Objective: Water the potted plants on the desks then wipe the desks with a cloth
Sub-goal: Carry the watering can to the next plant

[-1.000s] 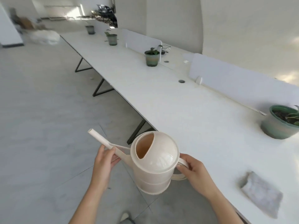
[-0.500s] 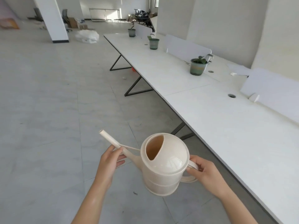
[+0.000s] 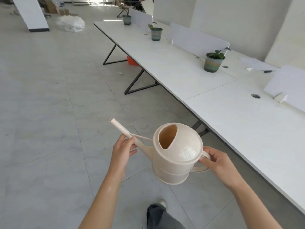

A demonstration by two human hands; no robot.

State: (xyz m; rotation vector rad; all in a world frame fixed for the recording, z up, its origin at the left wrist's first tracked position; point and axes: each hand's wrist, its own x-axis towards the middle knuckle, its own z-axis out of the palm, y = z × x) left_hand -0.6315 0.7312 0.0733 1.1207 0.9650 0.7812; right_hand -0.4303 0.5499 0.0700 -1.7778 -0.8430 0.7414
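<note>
I carry a cream watering can upright over the floor, left of the desks. My right hand grips its handle and my left hand holds the spout near its base. The long white desk row runs along the right. Three green potted plants stand on it: the nearest pot, a middle pot and a far pot. No cloth is in sight.
White divider panels stand along the desks' back edge. Black angled desk legs reach the floor. A red object lies under the desk. A white column and a white plastic bag stand at the far left. My leg and shoe show below.
The view has swung left and moved along the desk row; the nearest plant and the grey cloth have left the frame. Both hands keep the same hold on the can.
</note>
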